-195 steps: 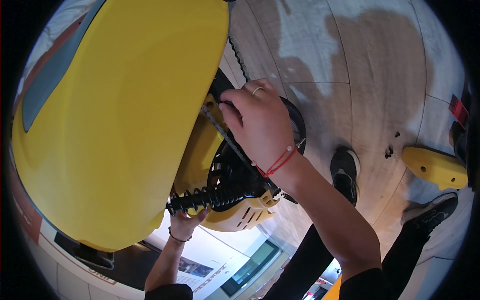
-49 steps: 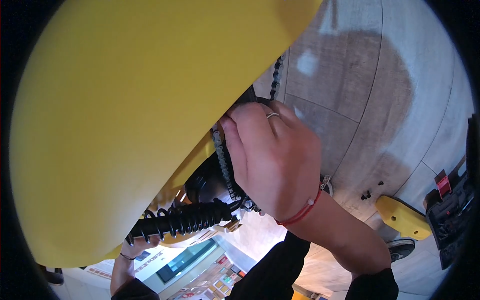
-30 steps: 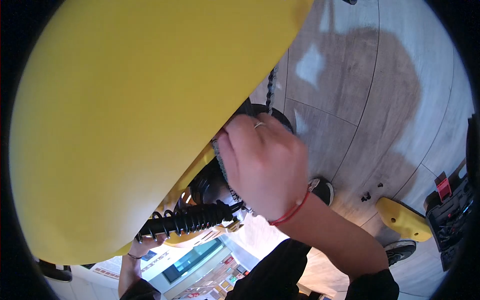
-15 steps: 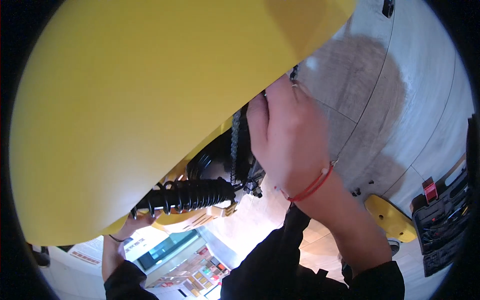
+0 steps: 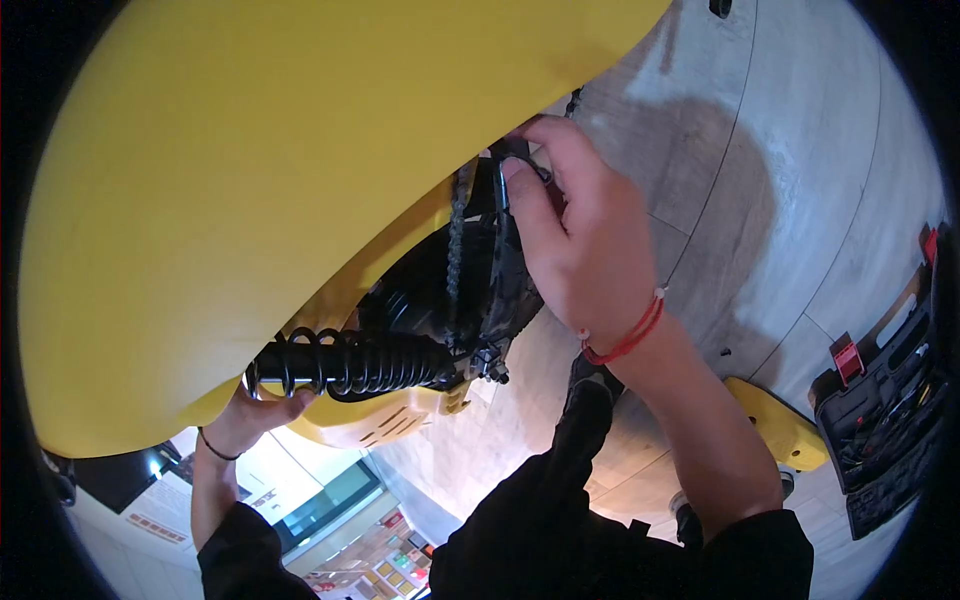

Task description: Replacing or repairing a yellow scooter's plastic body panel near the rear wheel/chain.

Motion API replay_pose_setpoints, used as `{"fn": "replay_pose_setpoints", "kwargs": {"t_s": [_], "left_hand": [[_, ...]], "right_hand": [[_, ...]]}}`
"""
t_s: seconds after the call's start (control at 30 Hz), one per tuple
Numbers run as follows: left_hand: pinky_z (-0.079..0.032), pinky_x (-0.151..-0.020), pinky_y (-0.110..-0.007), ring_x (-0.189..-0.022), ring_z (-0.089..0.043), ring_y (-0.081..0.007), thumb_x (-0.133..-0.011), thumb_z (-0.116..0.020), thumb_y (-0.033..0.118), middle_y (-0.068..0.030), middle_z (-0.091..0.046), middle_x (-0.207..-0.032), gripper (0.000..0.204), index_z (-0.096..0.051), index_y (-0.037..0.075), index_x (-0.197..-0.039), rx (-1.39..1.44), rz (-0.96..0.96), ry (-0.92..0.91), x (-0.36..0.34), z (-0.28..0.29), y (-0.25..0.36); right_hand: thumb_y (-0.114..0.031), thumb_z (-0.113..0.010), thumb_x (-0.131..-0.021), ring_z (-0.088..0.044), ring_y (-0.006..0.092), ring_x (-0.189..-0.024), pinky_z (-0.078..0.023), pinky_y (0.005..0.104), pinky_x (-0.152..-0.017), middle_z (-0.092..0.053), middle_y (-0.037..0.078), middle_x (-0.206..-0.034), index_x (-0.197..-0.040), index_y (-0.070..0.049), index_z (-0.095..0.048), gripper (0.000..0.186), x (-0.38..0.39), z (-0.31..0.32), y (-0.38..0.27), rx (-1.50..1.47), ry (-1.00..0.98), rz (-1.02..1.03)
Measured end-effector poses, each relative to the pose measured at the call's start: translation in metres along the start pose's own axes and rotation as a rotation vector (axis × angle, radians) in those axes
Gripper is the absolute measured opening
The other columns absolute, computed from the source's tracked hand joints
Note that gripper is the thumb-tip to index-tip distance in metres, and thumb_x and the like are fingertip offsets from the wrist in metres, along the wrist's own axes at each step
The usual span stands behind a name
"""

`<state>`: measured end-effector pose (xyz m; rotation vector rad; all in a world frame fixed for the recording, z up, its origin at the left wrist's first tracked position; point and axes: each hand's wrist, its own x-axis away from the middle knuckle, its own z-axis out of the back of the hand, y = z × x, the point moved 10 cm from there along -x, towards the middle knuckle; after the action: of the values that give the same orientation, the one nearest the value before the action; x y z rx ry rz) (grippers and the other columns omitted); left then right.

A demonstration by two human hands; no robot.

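A large smooth yellow body panel (image 5: 250, 180) fills the upper left. Under its edge lies a black coil-spring shock absorber (image 5: 370, 362). My left hand (image 5: 240, 422) is closed at its left end, thumb along the coils; the other fingers are hidden behind the panel and spring. A chain (image 5: 456, 240) runs beside a black wheel (image 5: 410, 290). My right hand (image 5: 605, 235), a red cord at its wrist, pinches a slim black part (image 5: 510, 155) near the chain, thumb in front and forefinger behind. The panel hides the forefinger's tip.
An open black tool case (image 5: 885, 410) lies on the wood-look floor (image 5: 820, 200) at the right, beside a yellow piece (image 5: 775, 425) with holes. A slotted yellow cover (image 5: 385, 425) sits below the shock absorber. My leg in black trousers (image 5: 540, 500) is at the bottom.
My right hand has shifted slightly up, its thumb now showing on the black part. The yellow panel has moved a little up and left, baring more of the wheel and chain.
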<state>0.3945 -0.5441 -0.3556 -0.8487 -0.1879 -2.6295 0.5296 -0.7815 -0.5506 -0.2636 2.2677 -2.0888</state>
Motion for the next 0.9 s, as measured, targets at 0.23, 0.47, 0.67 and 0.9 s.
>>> {"fn": "replay_pose_setpoints", "kwargs": {"t_s": [0.23,0.47,0.67,0.9], "left_hand": [[-0.048,-0.088,-0.033,-0.100,-0.059,-0.0184,-0.060,-0.081,0.002,-0.0084,-0.057,-0.110,0.075,-0.043,0.004,-0.124,0.187,0.084,-0.001,-0.005,-0.005,0.012],[-0.044,-0.088,-0.033,-0.096,-0.059,-0.0190,-0.060,-0.082,0.011,-0.0080,-0.061,-0.103,0.063,-0.052,0.002,-0.114,0.215,0.125,0.018,0.005,-0.007,-0.036],[-0.044,-0.090,-0.034,-0.097,-0.058,-0.0174,-0.062,-0.081,0.009,-0.0059,-0.061,-0.105,0.060,-0.052,0.004,-0.114,0.371,0.063,0.005,0.007,-0.015,-0.041],[-0.045,-0.090,-0.034,-0.103,-0.056,-0.0170,-0.061,-0.080,0.005,-0.0062,-0.058,-0.110,0.064,-0.049,0.004,-0.118,0.410,0.008,0.034,0.009,-0.018,-0.040]], "right_hand": [[-0.008,-0.056,-0.080,-0.058,0.0322,-0.072,-0.047,0.0417,-0.064,-0.060,0.014,-0.075,-0.086,-0.006,-0.063,0.010,-0.009,0.005,-0.006,0.011,0.105,0.180],[-0.001,-0.060,-0.081,-0.056,0.0234,-0.061,-0.044,0.0305,-0.057,-0.062,0.013,-0.073,-0.091,-0.002,-0.066,0.012,-0.011,0.002,-0.012,0.010,0.155,0.275],[-0.008,-0.057,-0.080,-0.059,0.0318,-0.073,-0.048,0.0408,-0.064,-0.062,0.013,-0.076,-0.084,-0.003,-0.064,0.009,-0.008,0.007,0.003,-0.160,0.106,0.157],[-0.009,-0.059,-0.080,-0.059,0.0311,-0.073,-0.047,0.0391,-0.064,-0.062,0.014,-0.079,-0.089,-0.004,-0.063,0.011,0.022,0.006,-0.003,-0.102,0.032,0.103]]}}
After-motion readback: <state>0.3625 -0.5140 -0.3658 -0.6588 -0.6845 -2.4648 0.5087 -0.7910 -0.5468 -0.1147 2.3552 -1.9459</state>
